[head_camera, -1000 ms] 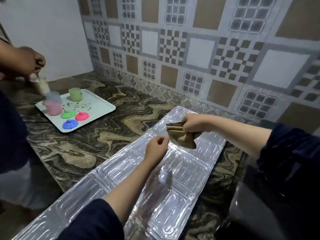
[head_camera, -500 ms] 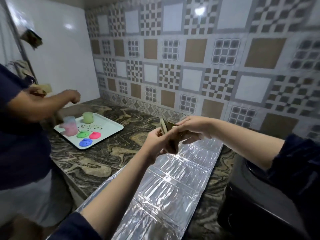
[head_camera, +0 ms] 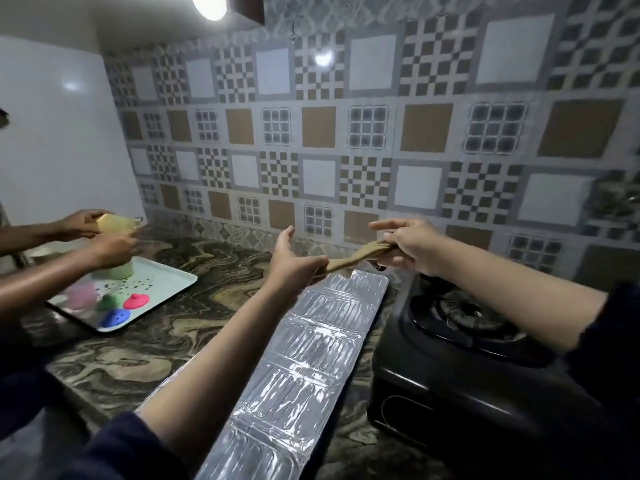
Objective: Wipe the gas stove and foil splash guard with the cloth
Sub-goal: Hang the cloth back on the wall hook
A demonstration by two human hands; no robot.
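A tan cloth [head_camera: 349, 258] is stretched in the air between both my hands, above the far end of the foil. My left hand [head_camera: 294, 268] pinches its left end and my right hand [head_camera: 412, 245] grips its right end. The silver foil splash guard [head_camera: 304, 368] lies flat on the marbled counter, running from the near edge toward the wall. The black gas stove [head_camera: 460, 368] sits just right of the foil, its burner partly hidden by my right forearm.
Another person's hands [head_camera: 104, 237] work at the left over a white tray [head_camera: 166, 285] that carries coloured lids and a cup. The patterned tile wall [head_camera: 346, 150] stands right behind the counter [head_camera: 145, 348].
The view has tilted up toward the wall. My hands came together on the cloth, then pulled apart, drawing it out into a strip. The stove has come into view.
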